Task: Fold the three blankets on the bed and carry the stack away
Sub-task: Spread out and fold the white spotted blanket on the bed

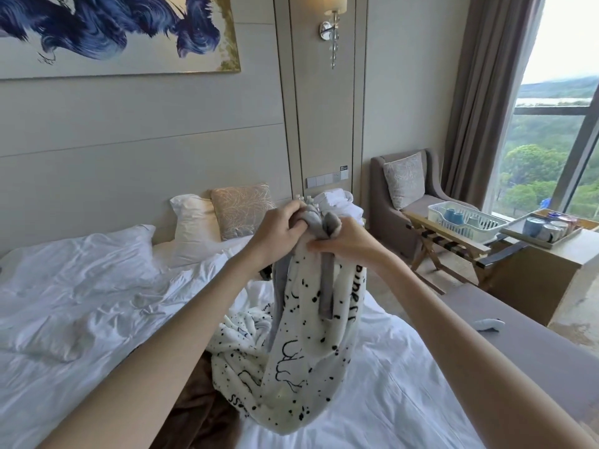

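Note:
A white blanket with black spots and writing and a grey underside [304,345] hangs in a long bunch above the bed [405,400]. My left hand [278,230] and my right hand [346,238] hold its top edge close together at chest height, both gripping grey corners. Its lower part trails onto the white sheet. A brown blanket [201,413] lies crumpled on the bed under my left forearm, partly hidden by the arm. A third blanket is not clearly visible.
A rumpled white duvet [81,296] and pillows [194,225] cover the left of the bed. A grey bench [505,322] runs along the bed's right side. Beyond stand an armchair [411,196], a luggage rack with a white basket [463,222], and a wooden table with cups [547,251].

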